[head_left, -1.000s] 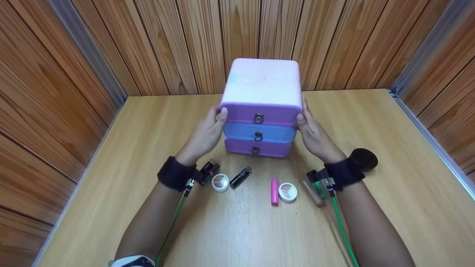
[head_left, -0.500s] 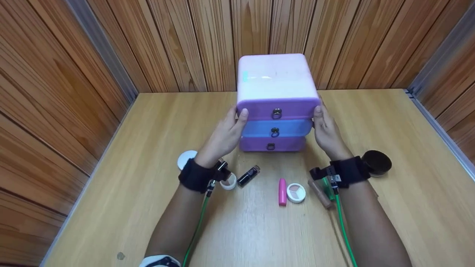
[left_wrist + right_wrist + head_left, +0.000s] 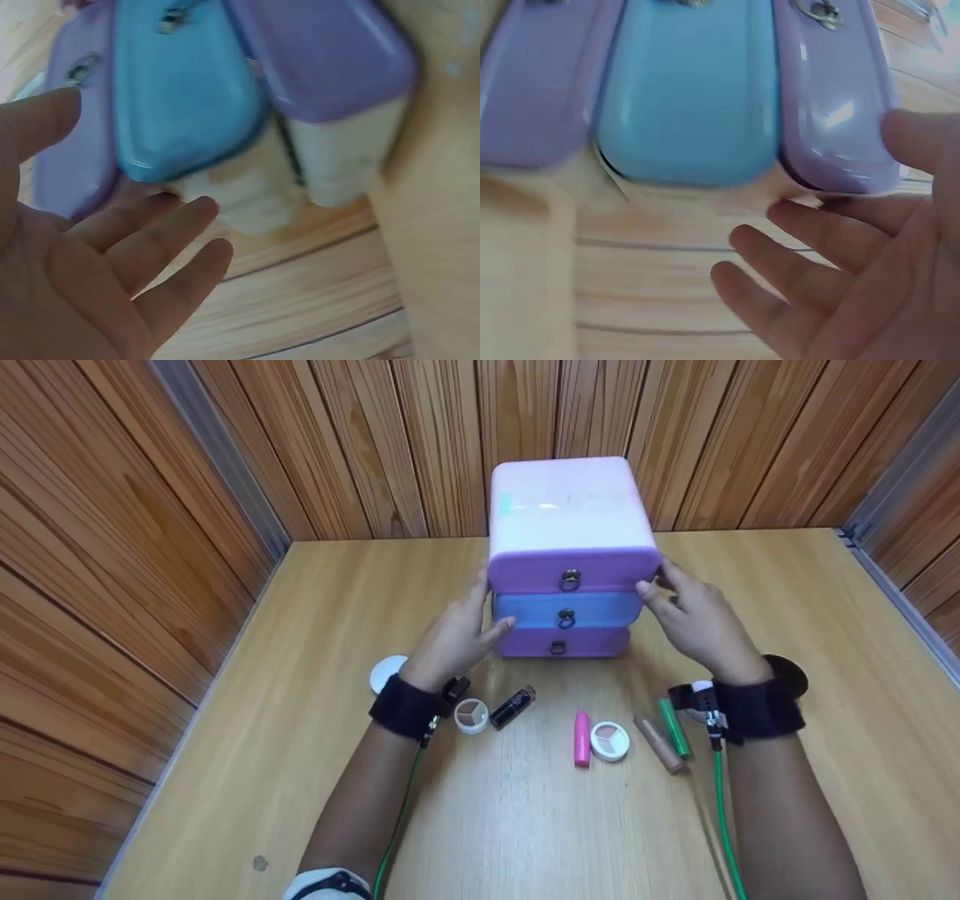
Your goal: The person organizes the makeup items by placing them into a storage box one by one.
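Observation:
A small three-drawer organizer [image 3: 570, 510] stands on the table, with a pale pink top, purple top and bottom drawer fronts and a blue middle one, each with a ring pull. My left hand [image 3: 457, 637] is at its left side, fingers extended and thumb beside the blue drawer front [image 3: 187, 90]. On the other side is my right hand [image 3: 701, 619], its thumb close to the top drawer's lower corner. In the right wrist view its fingers [image 3: 787, 277] spread loosely beside the drawers, gripping nothing.
In front of the organizer lie a black lipstick tube [image 3: 513, 707], two round palettes, one at left [image 3: 471, 716], a pink tube [image 3: 582, 739], a brown tube [image 3: 660, 745] and a green tube [image 3: 674, 727]. A white round item [image 3: 388, 673] and a dark round item [image 3: 787, 675] are partly hidden by the wrists.
Both hands have loosened from the organizer's sides. The left thumb has dropped from the top drawer to the blue one, and the right hand has swung outward. The head view has shifted.

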### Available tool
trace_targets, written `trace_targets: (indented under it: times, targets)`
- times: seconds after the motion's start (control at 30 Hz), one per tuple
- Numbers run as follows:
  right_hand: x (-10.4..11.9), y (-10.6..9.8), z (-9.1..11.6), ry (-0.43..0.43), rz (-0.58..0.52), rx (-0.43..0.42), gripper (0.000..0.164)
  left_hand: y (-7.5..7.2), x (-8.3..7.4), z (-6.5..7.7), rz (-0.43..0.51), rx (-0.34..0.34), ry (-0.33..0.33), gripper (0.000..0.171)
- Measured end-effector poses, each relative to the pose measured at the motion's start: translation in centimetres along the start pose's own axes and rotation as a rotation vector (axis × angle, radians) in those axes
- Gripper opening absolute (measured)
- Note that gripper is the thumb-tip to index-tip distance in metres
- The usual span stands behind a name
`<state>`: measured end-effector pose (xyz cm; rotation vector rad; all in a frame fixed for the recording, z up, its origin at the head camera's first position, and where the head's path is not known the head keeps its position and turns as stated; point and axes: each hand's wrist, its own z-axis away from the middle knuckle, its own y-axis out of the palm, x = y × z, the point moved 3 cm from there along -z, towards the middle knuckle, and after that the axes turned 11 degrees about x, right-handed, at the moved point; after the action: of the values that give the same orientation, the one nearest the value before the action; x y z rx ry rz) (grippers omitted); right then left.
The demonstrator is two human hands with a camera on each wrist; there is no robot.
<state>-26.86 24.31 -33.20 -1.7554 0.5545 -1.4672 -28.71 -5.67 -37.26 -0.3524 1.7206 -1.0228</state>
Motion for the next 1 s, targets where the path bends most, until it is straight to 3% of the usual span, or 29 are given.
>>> trace_targets:
  times: [0.07, 0.13, 0.23, 0.33, 0.47, 0.63, 0.83, 1.0]
  targets:
    - [0.8, -0.5, 0.6, 0.027, 0.138, -0.054, 0.071, 0.3, 0.6, -0.6, -0.017, -0.031, 0.007, 0.08]
    - [1.7, -0.6, 1.1, 0.007, 0.258, -0.161, 0.064, 0.7, 1.1, -1.1, -0.043, -0.062, 0.029, 0.069]
    - [2.9, 0.0, 1.5, -0.093, 0.367, -0.365, 0.041, 1.2, 1.6, -1.5, -0.102, -0.113, 0.053, 0.057]
    - [3.8, 1.2, 1.5, -0.239, 0.387, -0.465, 0.024, 1.5, 1.8, -1.5, -0.162, -0.168, 0.072, 0.051]
    - [4.7, 3.1, 1.0, -0.398, 0.41, -0.418, 0.018, 1.5, 1.7, -1.5, -0.254, -0.229, 0.097, 0.044]
    - [5.3, 5.5, 0.5, -0.463, 0.468, -0.333, 0.033, 1.4, 1.6, -1.7, -0.266, -0.241, 0.115, 0.04]
    - [5.1, 6.8, 0.2, -0.388, 0.5, -0.23, 0.059, 1.3, 1.6, -1.8, -0.227, -0.247, 0.134, 0.033]
    - [4.6, 7.1, -0.2, -0.331, 0.482, -0.166, 0.063, 1.2, 2.1, -1.7, -0.171, -0.238, 0.123, 0.037]
